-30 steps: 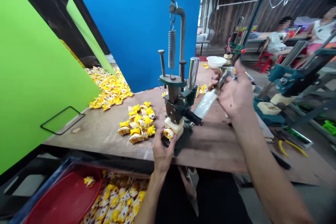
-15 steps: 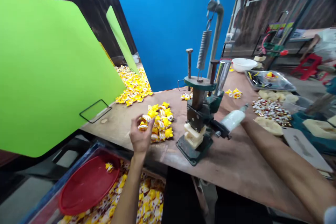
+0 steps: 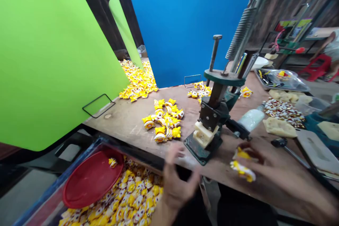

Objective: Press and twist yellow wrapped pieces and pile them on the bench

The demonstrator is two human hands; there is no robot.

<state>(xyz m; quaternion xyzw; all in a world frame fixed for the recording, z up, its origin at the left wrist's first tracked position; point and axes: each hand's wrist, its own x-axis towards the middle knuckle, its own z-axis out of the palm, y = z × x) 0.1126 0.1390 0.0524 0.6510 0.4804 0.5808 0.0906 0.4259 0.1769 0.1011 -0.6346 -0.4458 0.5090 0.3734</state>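
My left hand hangs at the table's front edge, blurred, thumb and fingers spread around nothing. Over the tabletop to the right of the press, my right hand is closed on small yellow-and-white plastic figures; motion blur hides how many. Between the hands stands a dark green hand press with a spring and a cream-coloured block fixture on its base. A wrapped handle sticks out from its right side. Left of the press lies a cluster of similar yellow figures.
A green board and a blue board rise behind the table. Below left, a red basin rests in a bin of figures. At right are a metal tray, small white-and-red parts and a black-knobbed rod.
My left hand has left the figure cluster and come down to the table's front edge. My right hand has drawn back from behind the press with yellow figures in it. The view has shifted.
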